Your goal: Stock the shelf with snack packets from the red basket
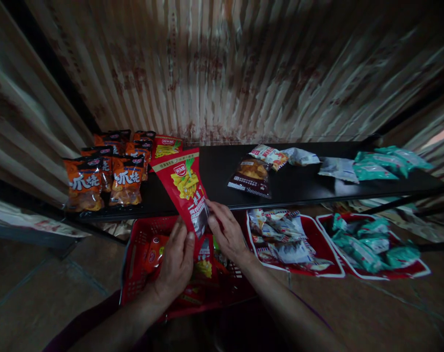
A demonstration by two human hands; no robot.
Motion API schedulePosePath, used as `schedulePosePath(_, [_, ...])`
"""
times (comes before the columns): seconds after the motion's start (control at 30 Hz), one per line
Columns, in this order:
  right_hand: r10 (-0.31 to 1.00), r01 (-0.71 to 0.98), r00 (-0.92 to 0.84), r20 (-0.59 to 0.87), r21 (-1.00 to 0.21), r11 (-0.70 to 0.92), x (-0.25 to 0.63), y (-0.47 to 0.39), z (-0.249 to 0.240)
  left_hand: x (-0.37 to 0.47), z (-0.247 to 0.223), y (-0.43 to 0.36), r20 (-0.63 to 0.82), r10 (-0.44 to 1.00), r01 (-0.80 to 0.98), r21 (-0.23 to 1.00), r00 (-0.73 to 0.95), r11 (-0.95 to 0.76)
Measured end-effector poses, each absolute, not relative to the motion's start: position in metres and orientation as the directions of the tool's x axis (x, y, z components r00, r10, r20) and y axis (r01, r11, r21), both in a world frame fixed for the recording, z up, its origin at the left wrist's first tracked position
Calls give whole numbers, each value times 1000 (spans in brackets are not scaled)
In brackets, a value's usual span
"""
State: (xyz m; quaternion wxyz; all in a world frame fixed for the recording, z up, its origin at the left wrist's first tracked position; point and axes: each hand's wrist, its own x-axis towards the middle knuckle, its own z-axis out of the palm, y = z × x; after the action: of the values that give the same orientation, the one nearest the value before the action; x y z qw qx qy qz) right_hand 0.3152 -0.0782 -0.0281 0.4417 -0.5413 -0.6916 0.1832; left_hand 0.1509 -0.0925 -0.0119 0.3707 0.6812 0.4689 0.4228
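Note:
Between my two hands a red snack bag [185, 186] is held tilted, its top reaching over the front edge of the black shelf [210, 166]. My left hand [176, 259] grips the bag's lower left side, with the thumb in front. On its lower right side, my right hand [227, 232] has its fingers closed around the edge. Directly below both hands is a red basket [132, 274] with more red and orange packets inside. Another red snack bag [167, 145] stands at the back of the shelf, partly hidden by the held one.
Several orange snack bags [126, 181] stand in rows at the shelf's left end. A brown snack bag [249, 176], white packets [301, 157] and green packets [376, 165] lie farther right. Two more red baskets [330, 254] hold white and green packets. A pleated curtain [207, 73] hangs behind.

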Motion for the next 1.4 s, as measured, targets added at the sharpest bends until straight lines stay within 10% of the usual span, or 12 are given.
schedulePosePath(0.2, [978,5,-161,133,-991,136,307,-95,-22,155,-11,-103,486,793,499,617,367,-609])
schedulePosePath(0.53, [953,-562,-77,-292,-777,-284,306,-96,-17,149,0,-94,612,760,479,611,219,-630])
schedulePosePath(0.73, [915,-607,-184,-359,-691,-393,312,-91,-23,127,11,-53,3,992,-111,994,-126,-17])
schedulePosePath(0.9, [876,-551,-334,-349,-681,-481,312,-90,-31,116,15,-33,-331,890,-592,665,313,455])
schedulePosePath(1.4, [786,-460,-457,-416,-646,-609,305,-89,-39,101,10,-35,-310,942,-674,669,130,313])
